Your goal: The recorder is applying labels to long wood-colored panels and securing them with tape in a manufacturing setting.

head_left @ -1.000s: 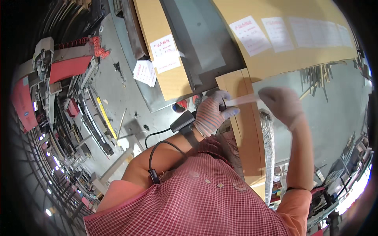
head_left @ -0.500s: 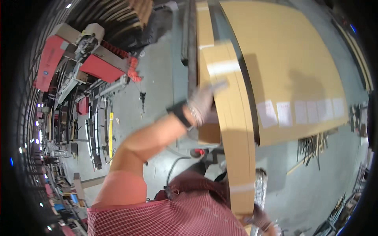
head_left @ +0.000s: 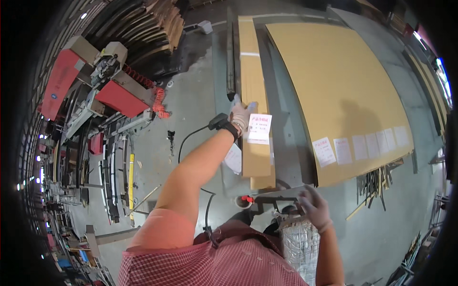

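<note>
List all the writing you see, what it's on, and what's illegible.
I don't copy printed wording; here's where it stands.
White label on the narrow carton: red heading, smaller print below.
Row of white labels on wide cardboard: red headings on the left two; others too faint.
White sheet left of the carton: unreadable.
Red machine: small marks, unreadable.

at least two narrow cartons (head_left: 256, 164) (head_left: 263, 183) (two gloved hands (head_left: 242, 117) (head_left: 315, 209)).

Over on the left, red-and-grey machinery (head_left: 121, 95) with a coiled red hose (head_left: 160, 102)! 1 yellow strip (head_left: 131, 183) lies on the grey floor (head_left: 153, 162), and over right, dark strips (head_left: 374, 185) lie loosely bunched!
</note>
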Demonstrator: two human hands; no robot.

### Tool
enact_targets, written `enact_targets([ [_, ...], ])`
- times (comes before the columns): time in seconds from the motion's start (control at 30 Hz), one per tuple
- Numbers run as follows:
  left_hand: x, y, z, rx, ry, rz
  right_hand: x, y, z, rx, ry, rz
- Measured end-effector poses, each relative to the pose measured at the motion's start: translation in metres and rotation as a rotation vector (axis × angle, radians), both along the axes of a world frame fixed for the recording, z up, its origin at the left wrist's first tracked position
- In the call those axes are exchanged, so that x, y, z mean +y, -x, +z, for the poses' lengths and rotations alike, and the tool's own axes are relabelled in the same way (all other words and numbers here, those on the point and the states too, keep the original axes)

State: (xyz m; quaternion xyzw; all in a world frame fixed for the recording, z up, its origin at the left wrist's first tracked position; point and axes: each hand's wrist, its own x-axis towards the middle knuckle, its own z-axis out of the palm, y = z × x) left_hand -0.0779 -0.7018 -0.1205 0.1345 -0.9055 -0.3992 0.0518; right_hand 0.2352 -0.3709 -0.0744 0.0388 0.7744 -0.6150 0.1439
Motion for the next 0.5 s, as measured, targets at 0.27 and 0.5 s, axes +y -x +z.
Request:
enact_targets([
  [0.27, 0.001, 0.034, 0.016, -0.136, 0.512, -0.149, 0.223, -0.144, -0.188, -0.580, -0.516, -0.281],
  [0.5, 0.145, -0.053, 0.117, 0.508, -0.019, -0.421, 0.265, -0.102, -0.183, -0.546, -0.172, -0.061],
])
